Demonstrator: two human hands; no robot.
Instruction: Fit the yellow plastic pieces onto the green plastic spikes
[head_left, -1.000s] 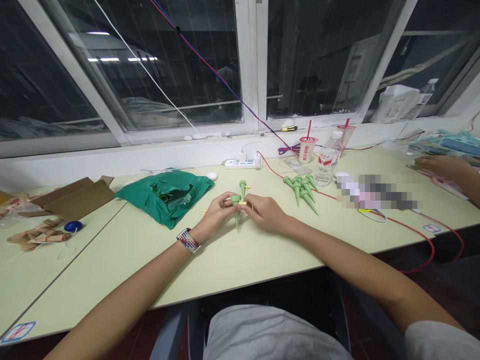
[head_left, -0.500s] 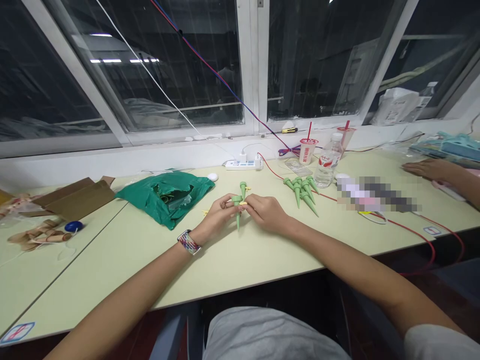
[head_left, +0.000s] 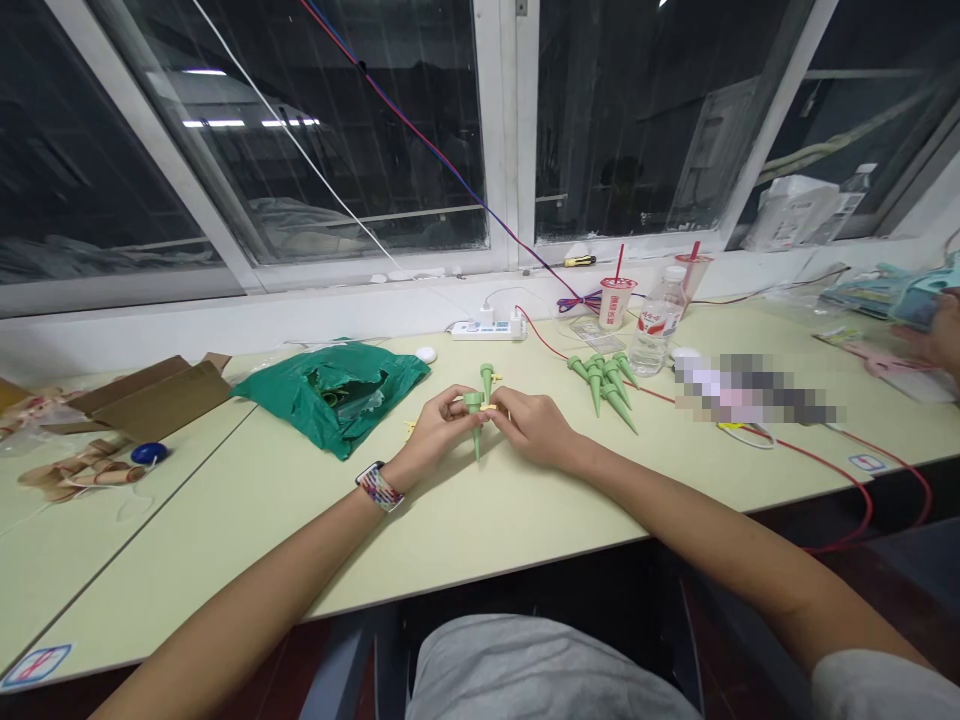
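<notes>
Between the thumb and fingers of my left hand (head_left: 431, 432) is a green plant-watering spike (head_left: 476, 440), its cap upward and its point down above the table. My right hand (head_left: 534, 428) pinches a small yellow valve (head_left: 489, 407) at the spike's side, just under the cap; how deep it sits there I cannot tell. Just beyond my hands is another green spike (head_left: 486, 376) with a yellow valve on its side. Several more green spikes (head_left: 600, 378) lie in a heap to the right. Small yellow parts (head_left: 410, 428) show partly behind my left hand.
A torn green plastic bag (head_left: 337, 385) lies left of my hands, with a cardboard box (head_left: 161, 395) and wooden pieces (head_left: 82, 475) beyond. A power strip (head_left: 487, 330), drink cup (head_left: 616, 305) and water bottle (head_left: 656, 330) stand behind. Another person's hand (head_left: 946, 325) is far right.
My hands stay almost in place, still on the spike and its valve. The other person's hand at far right has lifted off the table and drawn toward the frame's edge.
</notes>
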